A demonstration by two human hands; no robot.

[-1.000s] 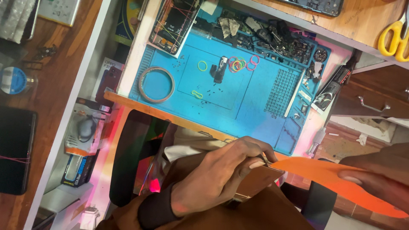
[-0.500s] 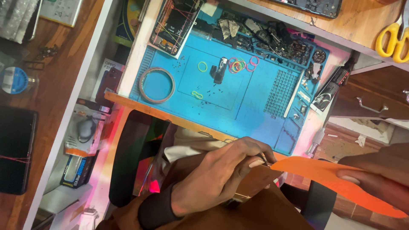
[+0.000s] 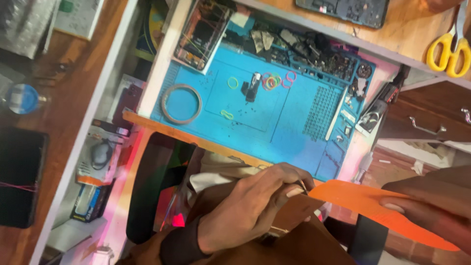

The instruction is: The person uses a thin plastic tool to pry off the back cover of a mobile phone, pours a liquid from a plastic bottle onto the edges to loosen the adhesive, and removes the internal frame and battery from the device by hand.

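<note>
Orange sheet (image 3: 373,206), thin, flat and bright, stretches low across the right of the view, below the blue work mat (image 3: 289,122). The right hand (image 3: 431,201) lies closed over its far end, fingers flat on top. The left hand (image 3: 250,206) pinches its near tip with curled fingers.

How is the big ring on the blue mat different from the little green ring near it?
The tape ring is much bigger than the green band. The tape ring is tan and grey with a wide rim; the green band is bright green and thin. The tape ring sits near the blue mat's left edge, the green band nearer its middle. Both are round, lie flat, and show the mat through their centres.
</note>
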